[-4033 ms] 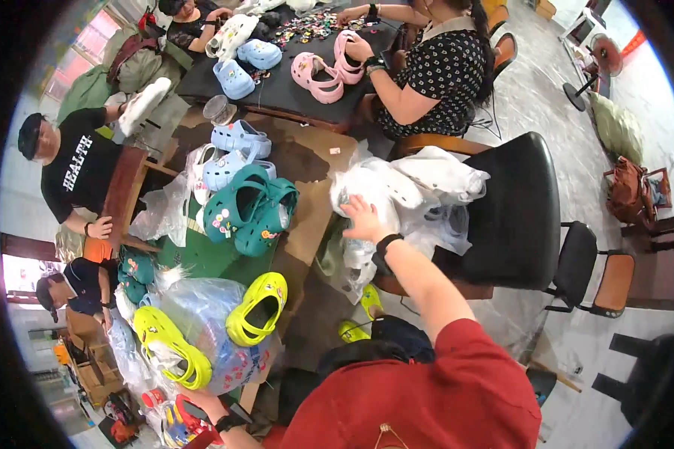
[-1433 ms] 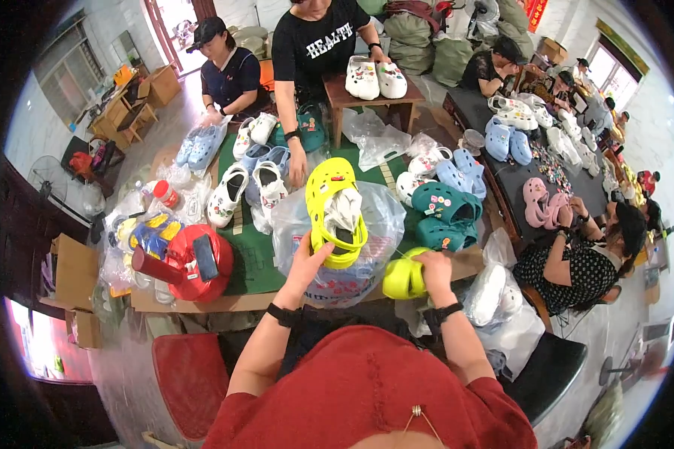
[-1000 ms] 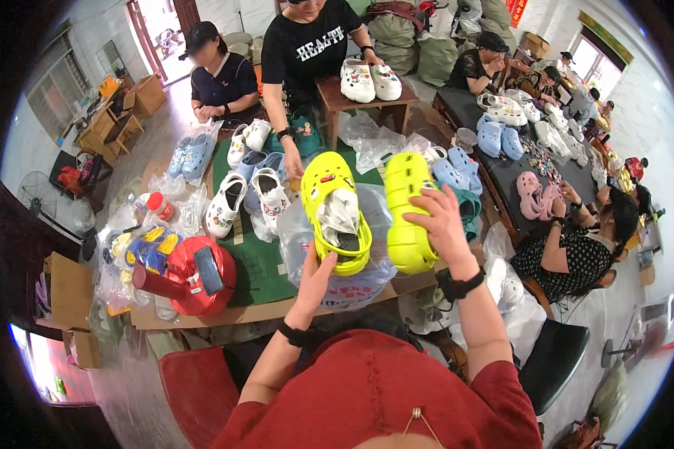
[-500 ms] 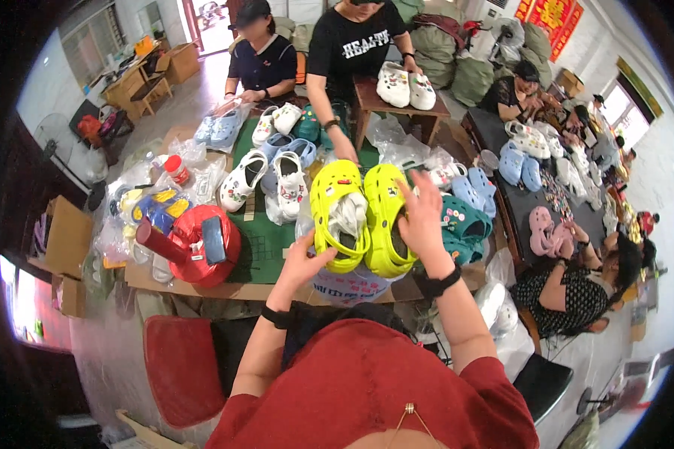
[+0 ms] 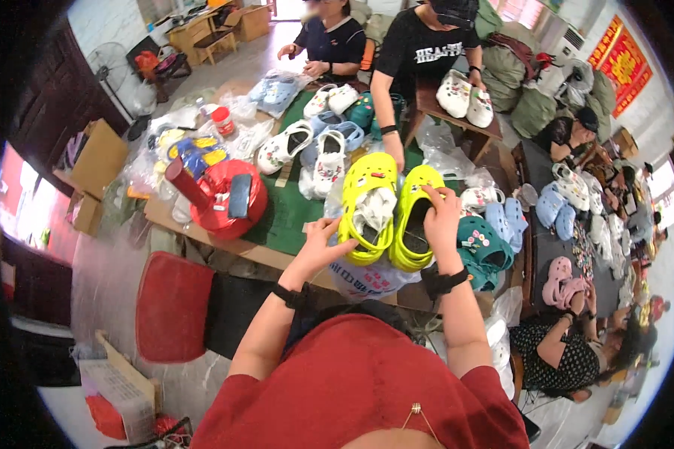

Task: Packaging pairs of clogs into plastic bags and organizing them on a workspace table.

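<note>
A pair of bright yellow-green clogs with small charms is in front of me at the table's near edge. White stuffing fills the left clog (image 5: pixel 369 209); the right clog (image 5: pixel 410 247) shows a dark, hollow opening. My left hand (image 5: pixel 323 247) grips the left clog's outer side near the heel, its thumb against the strap. My right hand (image 5: pixel 443 222) is closed over the outer rim of the right clog, fingertips at its opening. Beneath the heels lies a printed plastic bag (image 5: pixel 371 280). A co-worker's hand (image 5: pixel 394 156) reaches down just behind the clogs.
White clogs (image 5: pixel 284 147) and blue clogs stand left of the pair, green clogs (image 5: pixel 484 251) to the right. A red drum-shaped object (image 5: pixel 228 217) bears a phone (image 5: pixel 239 196). Co-workers sit behind and at a dark table (image 5: pixel 535 247) on the right. A red chair (image 5: pixel 171 307) is at left.
My right hand has come down onto the right clog's rim from a spread pose beside it. The view has turned, so the surroundings appear shifted. The left hand stays at the left clog.
</note>
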A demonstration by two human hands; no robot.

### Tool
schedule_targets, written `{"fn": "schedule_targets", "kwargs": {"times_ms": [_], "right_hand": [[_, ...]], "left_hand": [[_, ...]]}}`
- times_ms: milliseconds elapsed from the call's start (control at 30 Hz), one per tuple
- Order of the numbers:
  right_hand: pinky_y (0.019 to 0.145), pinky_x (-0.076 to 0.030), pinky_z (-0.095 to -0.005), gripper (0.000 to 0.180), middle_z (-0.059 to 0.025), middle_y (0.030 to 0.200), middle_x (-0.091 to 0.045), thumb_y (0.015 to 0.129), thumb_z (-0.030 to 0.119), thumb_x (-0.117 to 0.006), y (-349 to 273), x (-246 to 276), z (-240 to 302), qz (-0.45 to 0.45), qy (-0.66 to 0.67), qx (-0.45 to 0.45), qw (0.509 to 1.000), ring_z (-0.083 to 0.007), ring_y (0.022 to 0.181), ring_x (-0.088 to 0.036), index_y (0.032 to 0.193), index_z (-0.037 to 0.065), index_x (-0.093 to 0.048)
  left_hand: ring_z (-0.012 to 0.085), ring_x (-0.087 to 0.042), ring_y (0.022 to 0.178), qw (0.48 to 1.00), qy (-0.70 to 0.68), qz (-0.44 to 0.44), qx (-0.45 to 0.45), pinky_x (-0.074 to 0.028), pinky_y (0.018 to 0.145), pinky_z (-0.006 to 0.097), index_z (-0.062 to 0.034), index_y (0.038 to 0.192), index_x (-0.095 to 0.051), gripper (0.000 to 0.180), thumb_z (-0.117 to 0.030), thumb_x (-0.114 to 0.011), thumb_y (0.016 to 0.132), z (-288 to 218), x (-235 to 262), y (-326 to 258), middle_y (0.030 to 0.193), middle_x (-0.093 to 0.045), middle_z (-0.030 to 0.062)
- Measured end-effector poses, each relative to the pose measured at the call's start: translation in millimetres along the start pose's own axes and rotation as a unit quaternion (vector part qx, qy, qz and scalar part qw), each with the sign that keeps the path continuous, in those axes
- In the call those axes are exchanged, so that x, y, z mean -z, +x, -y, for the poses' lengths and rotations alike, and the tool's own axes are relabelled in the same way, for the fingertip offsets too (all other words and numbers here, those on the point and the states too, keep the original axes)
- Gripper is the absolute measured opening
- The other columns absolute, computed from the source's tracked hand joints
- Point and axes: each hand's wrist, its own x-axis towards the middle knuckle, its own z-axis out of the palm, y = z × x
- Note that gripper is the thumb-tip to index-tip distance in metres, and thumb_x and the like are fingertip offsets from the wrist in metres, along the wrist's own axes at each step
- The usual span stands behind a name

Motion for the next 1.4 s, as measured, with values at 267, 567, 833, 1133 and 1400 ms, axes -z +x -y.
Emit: {"fn": "schedule_targets", "kwargs": {"times_ms": [267,567,833,1133,1400], "right_hand": [[0.095,-0.041,-0.0403,0.042,-0.0123,0.113,-0.06,0.074,-0.005,-0.06,5,-2,-22,0.024,0.146,0.017,0.989,-0.0334,0.105,-0.053,0.113,0.01,-0.066],[0.094,-0.042,-0.0422,0.037,-0.0116,0.11,-0.061,0.076,0.015,-0.072,10,44,58,0.025,0.096,0.064,0.993,-0.0328,0.103,-0.054,0.111,0.006,-0.064],[0.08,-0.042,-0.0429,0.02,-0.0066,0.09,-0.063,0.072,0.012,-0.071,-5,5,72,0.045,-0.02,0.11,0.993,-0.0296,0.091,-0.055,0.092,0.01,-0.068],[0.078,-0.046,-0.0343,0.012,-0.0081,0.092,-0.063,0.076,0.0,-0.068,-26,53,102,0.055,0.285,0.046,0.956,-0.0247,0.087,-0.059,0.085,0.005,-0.061],[0.08,-0.043,-0.0249,0.015,-0.0036,0.098,-0.059,0.097,0.009,-0.056,-38,103,72,-0.192,0.429,-0.201,0.86,-0.0093,0.087,-0.053,0.107,-0.001,-0.055]], "left_hand": [[0.0371,-0.036,0.123,0.997,0.072,0.001,-0.035,-0.03,0.108,0.044,-0.0015,0.13,-0.056,0.071,-0.045,-0.072,0.076,-24,1,1,0.132,-0.047,0.0226],[0.0415,-0.025,0.136,0.985,0.065,-0.053,-0.148,-0.024,0.113,0.048,-0.0025,0.148,-0.025,0.1,-0.038,-0.079,0.071,-52,12,0,0.146,-0.032,0.0256],[0.0475,-0.013,0.143,0.986,0.026,-0.018,-0.166,-0.02,0.117,0.048,-0.0033,0.151,-0.008,0.132,-0.036,-0.091,0.053,-54,-14,11,0.154,-0.014,0.0282],[0.0468,-0.018,0.142,0.974,0.148,0.002,-0.17,-0.021,0.117,0.045,0.0047,0.149,-0.003,0.134,-0.042,-0.087,0.056,-49,-18,13,0.153,-0.016,0.0302],[0.0451,-0.018,0.142,0.989,0.063,-0.041,-0.131,-0.021,0.116,0.046,0.0024,0.151,-0.006,0.128,-0.043,-0.086,0.06,-61,-13,3,0.155,-0.009,0.0298]]}}
